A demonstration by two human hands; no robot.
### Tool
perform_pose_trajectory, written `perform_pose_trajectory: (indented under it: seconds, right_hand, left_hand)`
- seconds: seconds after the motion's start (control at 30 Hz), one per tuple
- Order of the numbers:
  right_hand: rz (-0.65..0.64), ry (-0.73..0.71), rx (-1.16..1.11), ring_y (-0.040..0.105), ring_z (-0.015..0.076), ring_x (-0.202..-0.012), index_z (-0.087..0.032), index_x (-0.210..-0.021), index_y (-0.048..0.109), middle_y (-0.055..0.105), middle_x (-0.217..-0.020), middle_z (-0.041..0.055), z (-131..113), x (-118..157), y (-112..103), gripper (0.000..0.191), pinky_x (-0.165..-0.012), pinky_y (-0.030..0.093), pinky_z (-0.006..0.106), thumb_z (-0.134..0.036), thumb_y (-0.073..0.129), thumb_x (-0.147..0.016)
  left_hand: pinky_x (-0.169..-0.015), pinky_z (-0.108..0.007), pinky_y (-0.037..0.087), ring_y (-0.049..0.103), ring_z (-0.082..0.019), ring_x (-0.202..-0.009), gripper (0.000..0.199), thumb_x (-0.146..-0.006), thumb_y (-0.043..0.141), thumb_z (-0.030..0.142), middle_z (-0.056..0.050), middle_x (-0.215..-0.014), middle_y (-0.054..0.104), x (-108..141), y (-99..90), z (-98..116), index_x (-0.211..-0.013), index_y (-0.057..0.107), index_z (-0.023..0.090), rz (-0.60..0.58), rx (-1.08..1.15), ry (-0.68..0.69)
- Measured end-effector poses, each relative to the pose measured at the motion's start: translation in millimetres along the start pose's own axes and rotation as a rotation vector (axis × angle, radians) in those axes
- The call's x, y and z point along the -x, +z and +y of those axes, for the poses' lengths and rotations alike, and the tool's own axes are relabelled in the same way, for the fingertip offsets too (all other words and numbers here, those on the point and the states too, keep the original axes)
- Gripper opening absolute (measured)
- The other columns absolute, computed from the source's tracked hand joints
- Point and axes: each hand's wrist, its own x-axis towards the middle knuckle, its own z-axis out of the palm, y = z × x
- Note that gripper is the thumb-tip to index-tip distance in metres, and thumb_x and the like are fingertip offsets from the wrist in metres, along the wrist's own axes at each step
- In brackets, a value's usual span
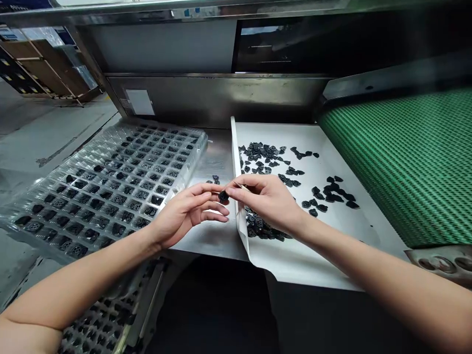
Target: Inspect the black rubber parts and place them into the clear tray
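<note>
- Fingertips of the left hand (184, 211) close on a small black part (223, 196), held at the centre of the clock; the lower fingers are slightly apart and curved.
- Thumb and forefinger of the right hand (271, 200) come together at 3 o'clock, pinching a thin item (237, 184) right beside the part; its exact form is too small to tell.
- At 11 o'clock, just beyond the left fingertips, a few loose pieces (215, 178) lie on the metal worktop (212, 152).
- From 1 to 5 o'clock spreads a white sheet (306, 255) with a raised left edge.
- On it, a dark heap (261, 151) sits at 1 o'clock, a scattered group (334, 191) at 3, and another pile (258, 228) at 4, partly under the right hand.
- Between 8 and 11 o'clock, a clear compartment tray (125, 172) holds rows of black parts.
- At 7 to 8 o'clock, lower down, more black parts fill another tray (98, 322).
- Farther out, a green textured belt (409, 157) slopes at 2 to 3 o'clock.
- At 12 o'clock stands a metal panel (221, 98).
</note>
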Motion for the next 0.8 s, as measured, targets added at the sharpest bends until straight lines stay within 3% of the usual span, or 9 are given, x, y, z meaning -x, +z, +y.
perform_pose_trajectory:
  seconds: [0.27, 0.47, 0.67, 0.8]
  right_hand:
    - [-0.059, 0.072, -0.119, 0.05, 0.0121, -0.064, -0.016, -0.09, 0.083, 0.071, -0.078, 0.0027, 0.9, 0.4, 2.7, 0.032, -0.059, 0.036, 0.027, -0.046, 0.076, -0.096]
    - [-0.028, 0.083, -0.054, 0.041, 0.0105, -0.059, -0.017, -0.085, 0.081, 0.062, -0.066, -0.0011, -3.1, 3.6, 5.1, 0.027, -0.054, 0.029, 0.026, -0.041, 0.076, -0.096]
    - [-0.008, 0.096, -0.103, 0.05, 0.0118, -0.061, -0.018, -0.087, 0.08, 0.066, -0.071, -0.0003, -8.0, 5.9, 3.6, 0.023, -0.056, 0.036, 0.027, -0.039, 0.075, -0.096]
    - [-0.024, 0.078, -0.074, 0.049, 0.0118, -0.06, -0.019, -0.083, 0.08, 0.064, -0.069, -0.0007, -10.2, 7.2, 4.1, 0.024, -0.055, 0.035, 0.027, -0.039, 0.076, -0.096]
  left_hand:
    - [-0.09, -0.036, 0.065, 0.081, -0.025, -0.094, 0.036, -0.094, 0.081, 0.021, -0.015, -0.102, 0.081, 1.4, -8.4, 0.5, -0.129, 0.074, 0.016, 0.013, -0.086, -0.045]
    - [-0.084, -0.035, 0.066, 0.079, -0.023, -0.087, 0.034, -0.089, 0.085, 0.018, -0.011, -0.098, 0.08, 1.1, -12.1, -1.7, -0.123, 0.079, 0.019, 0.014, -0.087, -0.023]
    - [-0.084, -0.033, 0.066, 0.078, -0.02, -0.084, 0.042, -0.081, 0.091, 0.01, -0.007, -0.103, 0.079, 0.6, -10.5, -3.6, -0.121, 0.082, 0.023, -0.021, -0.117, 0.097]
    - [-0.075, -0.03, 0.066, 0.076, -0.017, -0.074, 0.027, -0.086, 0.088, 0.013, -0.006, -0.092, 0.079, -0.6, -9.2, -4.9, -0.112, 0.086, 0.021, 0.018, -0.156, 0.159]
